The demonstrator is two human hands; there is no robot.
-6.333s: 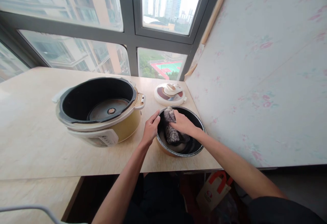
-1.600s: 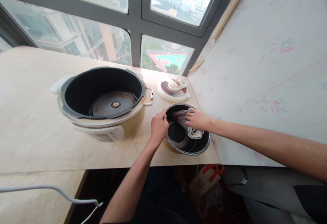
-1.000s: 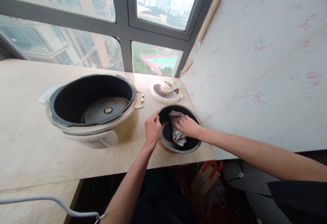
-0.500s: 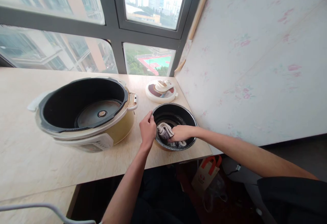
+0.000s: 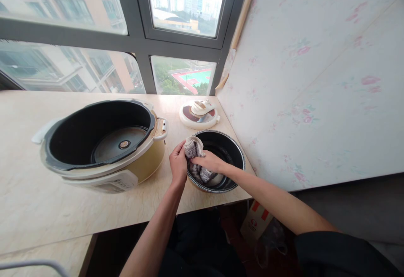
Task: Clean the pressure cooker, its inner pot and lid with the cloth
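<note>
A dark inner pot (image 5: 232, 155) stands near the counter's front edge. My right hand (image 5: 210, 161) reaches over it, closed on a grey and white cloth (image 5: 194, 145) that is bunched at the left side of the pot. Part of the cloth hangs down inside the bowl. At the pot's left rim, my left hand (image 5: 179, 162) is closed, its thumb and fingers against the rim beside the cloth. Whether it also pinches the cloth is hidden. To the left sits the lidless pressure cooker body (image 5: 148, 157), its dark inside showing a round heating plate (image 5: 118, 145).
The cooker's white lid (image 5: 198, 115) lies behind the pot, close to the flowered wall (image 5: 315, 83). Windows rise behind the marbled counter (image 5: 94, 216). A grey cable (image 5: 34, 263) crosses the lower left corner. A paper bag (image 5: 254, 222) stands below the counter's edge.
My right hand has moved left and up with the cloth, from the pot's bottom to its left rim. My left hand stays at the rim.
</note>
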